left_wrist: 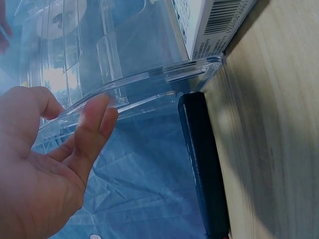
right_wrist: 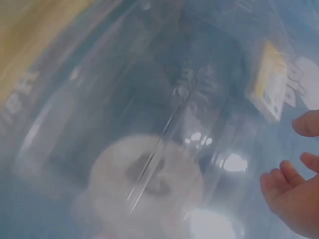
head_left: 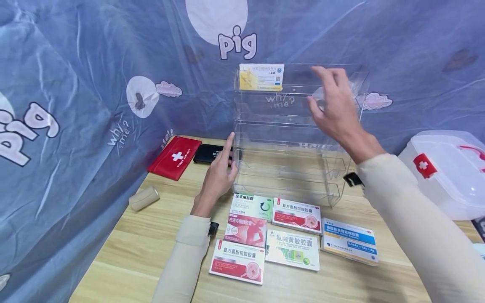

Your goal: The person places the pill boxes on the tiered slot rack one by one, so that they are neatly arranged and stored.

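Touching the clear rack point(head_left: 280, 118) at left, the left hand point(head_left: 218, 176), fingers extended, probably steadies it; the right hand point(head_left: 336, 105) hovers empty, fingers apart, before the top tier point(head_left: 297, 89), where a yellow-white box point(head_left: 261, 77) stands at left. Six boxes point(head_left: 292, 249) lie nearer, labels up, presumably for reading.

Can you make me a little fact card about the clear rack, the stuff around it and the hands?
Left hand: at the side of the clear rack
Right hand: raised, holding nothing
Rack's top tier: yellow-and-white box, left end
In front: six medicine boxes
Rack's left: red pouch, black case, tan roll
Rack's right: white case
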A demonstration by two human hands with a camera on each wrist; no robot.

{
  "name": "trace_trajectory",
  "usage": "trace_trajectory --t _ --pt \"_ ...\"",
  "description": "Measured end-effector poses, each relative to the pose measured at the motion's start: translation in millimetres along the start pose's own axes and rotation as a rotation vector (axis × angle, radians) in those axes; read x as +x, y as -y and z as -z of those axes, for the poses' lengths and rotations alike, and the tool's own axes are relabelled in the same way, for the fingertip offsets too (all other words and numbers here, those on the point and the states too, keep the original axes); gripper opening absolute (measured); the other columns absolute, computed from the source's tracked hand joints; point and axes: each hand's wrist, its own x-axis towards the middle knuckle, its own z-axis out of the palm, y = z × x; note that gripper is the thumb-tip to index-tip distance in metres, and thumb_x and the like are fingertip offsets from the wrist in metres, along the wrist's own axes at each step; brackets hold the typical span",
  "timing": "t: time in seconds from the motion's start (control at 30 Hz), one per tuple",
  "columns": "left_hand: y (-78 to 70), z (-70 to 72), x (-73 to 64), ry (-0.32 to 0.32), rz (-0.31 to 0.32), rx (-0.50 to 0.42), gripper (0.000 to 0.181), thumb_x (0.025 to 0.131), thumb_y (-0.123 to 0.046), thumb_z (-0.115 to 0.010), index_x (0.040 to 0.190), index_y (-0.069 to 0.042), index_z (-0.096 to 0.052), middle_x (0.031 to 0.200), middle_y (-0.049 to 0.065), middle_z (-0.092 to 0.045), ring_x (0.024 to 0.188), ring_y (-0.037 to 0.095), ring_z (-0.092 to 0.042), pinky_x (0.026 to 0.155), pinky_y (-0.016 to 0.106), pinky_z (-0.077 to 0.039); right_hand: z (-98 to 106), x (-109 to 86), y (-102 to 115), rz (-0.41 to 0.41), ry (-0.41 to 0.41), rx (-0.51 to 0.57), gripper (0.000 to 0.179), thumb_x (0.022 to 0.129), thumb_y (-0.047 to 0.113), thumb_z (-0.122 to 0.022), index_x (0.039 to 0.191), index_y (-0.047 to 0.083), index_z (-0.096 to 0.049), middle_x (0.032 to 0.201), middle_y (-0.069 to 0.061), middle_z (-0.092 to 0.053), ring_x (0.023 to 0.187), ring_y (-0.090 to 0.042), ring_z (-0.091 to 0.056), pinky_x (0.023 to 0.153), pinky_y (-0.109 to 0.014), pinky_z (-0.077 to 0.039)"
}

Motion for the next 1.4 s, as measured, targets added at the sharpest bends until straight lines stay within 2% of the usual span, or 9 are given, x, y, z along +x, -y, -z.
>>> trace_trajectory --t 0.17,0.3,0.5,0.7,0.77,0.83,1.03,1.23,1.4 --pt "0.0 -4.1 -0.1 0.010 0.008 0.003 0.093 0.102 -0.003 -0.060 0.174 -0.037 -0.011 0.134 0.016 -0.066 0.100 0.027 -0.067 0.084 0.046 -0.062 35 -60.9 -36 -0.017 -0.101 -0.015 0.055 0.101 0.010 -0.068 0.154 0.006 -0.054 0.143 -0.029 -0.054 0.126 -0.040 -0.051 0.114 -0.053 -0.039" --pt "-0.5 -4.1 1.4 0.020 0.009 0.001 0.093 0.103 -0.005 -0.059 0.174 -0.039 -0.009 0.137 0.016 -0.066 0.101 0.028 -0.068 0.085 0.046 -0.062 56 -122.0 -76 -0.087 -0.138 -0.042 0.048 0.100 0.008 -0.068 0.146 -0.001 -0.061 0.129 -0.028 -0.060 0.112 -0.002 -0.047 0.099 -0.022 -0.030" --pt "0.6 2.8 1.5 0.007 0.028 0.016 0.095 0.102 -0.004 -0.061 0.174 -0.039 -0.010 0.138 0.016 -0.065 0.100 0.029 -0.067 0.084 0.047 -0.063 53 -209.8 -125 -0.249 0.060 -0.027 0.035 0.106 0.012 -0.062 0.133 -0.011 -0.064 0.120 -0.031 -0.065 0.098 0.024 -0.040 0.082 -0.002 -0.034" --pt "1.4 1.2 2.4 0.022 0.017 0.016 0.095 0.103 -0.005 -0.059 0.174 -0.040 -0.008 0.141 0.016 -0.063 0.103 0.029 -0.068 0.084 0.046 -0.062 46 -272.9 -145 -0.481 0.460 -0.026 0.051 0.116 0.031 -0.045 0.143 -0.010 -0.056 0.131 -0.038 -0.063 0.113 -0.043 -0.066 0.083 -0.035 -0.055" --pt "1.2 -0.1 2.0 0.018 0.013 0.009 0.095 0.102 -0.004 -0.059 0.174 -0.039 -0.008 0.142 0.016 -0.063 0.104 0.029 -0.069 0.084 0.047 -0.062 46 -286.8 -146 -0.527 0.554 -0.012 0.055 0.117 0.034 -0.040 0.146 -0.011 -0.055 0.137 -0.040 -0.059 0.121 -0.058 -0.057 0.088 -0.054 -0.053" --pt "1.5 -1.4 1.7 0.011 0.010 0.006 0.095 0.102 -0.003 -0.059 0.174 -0.038 -0.009 0.141 0.017 -0.064 0.104 0.030 -0.070 0.083 0.047 -0.062 46 -298.8 -146 -0.538 0.585 0.014 0.056 0.117 0.034 -0.041 0.145 -0.013 -0.055 0.140 -0.041 -0.057 0.126 -0.057 -0.054 0.092 -0.046 -0.051" --pt "1.2 -0.8 2.4 0.005 0.016 0.006 0.095 0.102 -0.002 -0.060 0.174 -0.039 -0.009 0.137 0.017 -0.065 0.104 0.030 -0.070 0.084 0.048 -0.062 47 -323.0 -142 -0.440 0.577 0.067 0.053 0.107 0.022 -0.067 0.146 -0.012 -0.056 0.130 -0.027 -0.056 0.108 0.006 -0.035 0.075 -0.019 -0.036" --pt "0.1 -0.4 1.6 0.014 0.024 0.006 0.095 0.102 -0.002 -0.060 0.174 -0.038 -0.009 0.138 0.018 -0.064 0.103 0.031 -0.069 0.083 0.048 -0.061 45 -333.2 -142 -0.376 0.527 0.090 0.057 0.096 0.012 -0.078 0.143 -0.013 -0.058 0.128 -0.021 -0.054 0.100 0.017 -0.023 0.075 -0.017 -0.034" --pt "-0.7 -1.1 0.7 0.010 0.019 0.003 0.095 0.101 -0.002 -0.060 0.174 -0.037 -0.010 0.138 0.018 -0.065 0.103 0.031 -0.069 0.084 0.049 -0.061 43 -332.8 -146 -0.300 0.473 0.113 0.050 0.089 0.006 -0.083 0.133 -0.010 -0.066 0.110 -0.011 -0.064 0.099 0.013 -0.038 0.073 -0.018 -0.038"
